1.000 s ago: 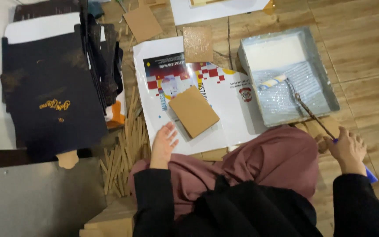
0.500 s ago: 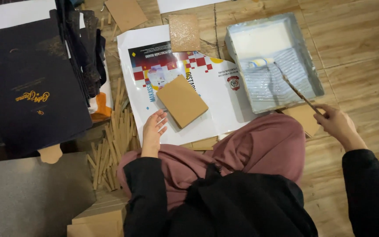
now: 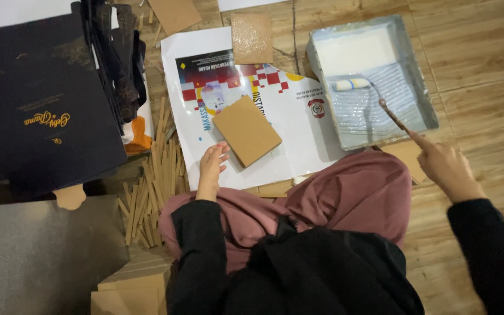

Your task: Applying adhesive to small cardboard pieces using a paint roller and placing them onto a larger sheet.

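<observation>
While right hand [image 3: 445, 166] grips roller handle [image 3: 393, 115], long axis points up-left into tray [image 3: 421, 87]; left hand [image 3: 212, 166] open beside cardboard [image 3: 246, 130].

Wooden floor [image 3: 485, 116]: grey paint tray [image 3: 424, 99] upper right, printed poster [image 3: 298, 125] centre, wooden sticks [image 3: 156, 175] centre-left, dark sheets [image 3: 42, 116] upper left.

The printed poster sheet [image 3: 298, 125] has bare room to the right of the brown cardboard piece [image 3: 246, 130], between it and the grey paint tray [image 3: 424, 93], so a hand could pass there. To the left, a heap of thin wooden strips [image 3: 156, 175] and the stacked dark covers [image 3: 48, 105] crowd the floor. On the far edge a glittery square board [image 3: 252, 38] lies, while open wooden floor [image 3: 485, 70] lies right of the tray.
</observation>
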